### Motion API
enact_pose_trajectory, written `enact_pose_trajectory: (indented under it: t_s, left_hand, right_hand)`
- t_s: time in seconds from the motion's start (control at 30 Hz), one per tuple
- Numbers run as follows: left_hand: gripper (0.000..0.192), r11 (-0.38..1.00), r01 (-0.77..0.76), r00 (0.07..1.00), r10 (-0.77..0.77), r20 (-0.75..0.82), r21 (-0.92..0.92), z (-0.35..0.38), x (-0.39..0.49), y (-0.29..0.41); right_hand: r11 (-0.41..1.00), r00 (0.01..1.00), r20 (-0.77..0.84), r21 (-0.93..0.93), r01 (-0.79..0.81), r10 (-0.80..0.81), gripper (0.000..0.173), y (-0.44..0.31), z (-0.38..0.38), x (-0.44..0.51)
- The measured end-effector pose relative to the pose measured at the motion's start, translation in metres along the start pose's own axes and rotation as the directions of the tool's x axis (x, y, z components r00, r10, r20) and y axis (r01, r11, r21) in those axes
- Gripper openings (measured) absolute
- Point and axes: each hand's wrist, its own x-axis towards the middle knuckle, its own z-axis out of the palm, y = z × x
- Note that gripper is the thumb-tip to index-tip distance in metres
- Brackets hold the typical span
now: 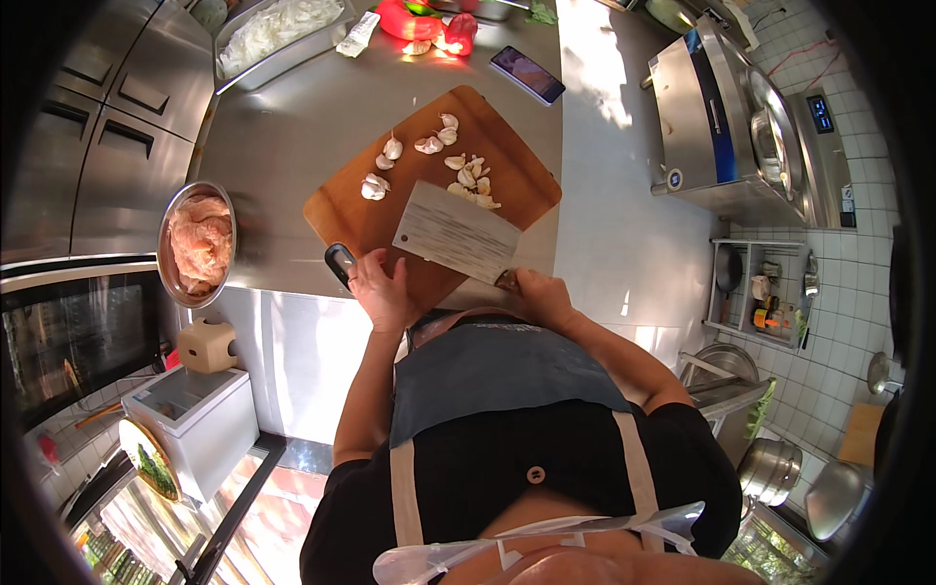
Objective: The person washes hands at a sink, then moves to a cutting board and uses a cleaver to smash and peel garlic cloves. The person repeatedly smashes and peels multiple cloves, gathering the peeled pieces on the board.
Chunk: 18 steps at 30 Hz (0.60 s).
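My right hand (pixel 543 298) grips the dark handle of a broad Chinese cleaver (pixel 459 232). Its blade lies or hovers flat over the brown cutting board (pixel 504 146); which of the two, I cannot tell. Peeled-looking garlic cloves (pixel 472 179) are grouped just beyond the blade. Farther left on the board are unpeeled garlic pieces, among them a bulb (pixel 375 186) and a small cluster (pixel 429 145). My left hand (pixel 382 289) is at the board's near left edge, thumb apart from the fingers. Its fingertips are beside a black rounded piece (pixel 340 262), possibly the board's handle.
A metal bowl of raw meat (pixel 200 245) stands at the counter's left edge. Toward the back are a steel pan of sliced white vegetable (pixel 274 33), red peppers (pixel 413 20) and a phone (pixel 528 74). Steel cooking equipment (pixel 720 117) stands to the right.
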Motion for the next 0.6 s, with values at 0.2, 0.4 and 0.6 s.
enact_pose_trajectory:
  t_s: [0.2, 0.4, 0.6]
  left_hand:
    - [0.035, 1.000, 0.005, 0.999, -0.006, 0.034, 0.025, -0.007, -0.004, -0.011]
    - [0.037, 0.999, 0.026, 0.999, -0.027, 0.024, 0.041, 0.002, -0.001, -0.008]
    - [0.037, 1.000, -0.009, 0.999, 0.008, 0.052, 0.025, 0.001, 0.000, -0.003]
  right_hand:
    - [0.985, 0.985, 0.169, -0.175, -0.002, 0.032, 0.023, 0.000, -0.006, 0.004]
    - [0.999, 0.999, -0.005, 0.018, 0.036, -0.036, 0.015, -0.007, -0.015, -0.002]
    - [0.991, 0.987, 0.157, -0.129, -0.023, 0.043, 0.018, 0.004, -0.014, 0.012]
